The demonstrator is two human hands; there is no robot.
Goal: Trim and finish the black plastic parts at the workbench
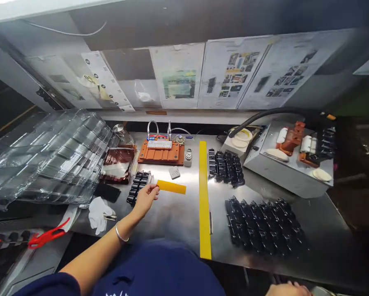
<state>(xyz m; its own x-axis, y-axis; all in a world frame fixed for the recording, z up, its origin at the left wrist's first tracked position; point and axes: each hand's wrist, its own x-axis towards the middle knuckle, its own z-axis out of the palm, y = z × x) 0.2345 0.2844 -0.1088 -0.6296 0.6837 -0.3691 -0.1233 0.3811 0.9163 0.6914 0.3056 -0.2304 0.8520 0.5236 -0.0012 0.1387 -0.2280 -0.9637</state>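
Orange strip in my left fingers!
My left hand (146,198) is pinching one end of the strip (171,187), which points to the right over the bench (175,218), black parts (138,185) just beside my fingertips. My right hand (287,289) is at the view's bottom edge, nearer me than the big black batch (264,226); it's cut off, so I can't tell its grip.

No lettering can be read: beyond your left fingers (154,191), print blurs on white paper sheets (217,53) and a white rectangular label (159,144) atop an orange slotted block (162,156); nearer you, white characters (118,294) on your navy fabric shirt (169,267) are cut off.
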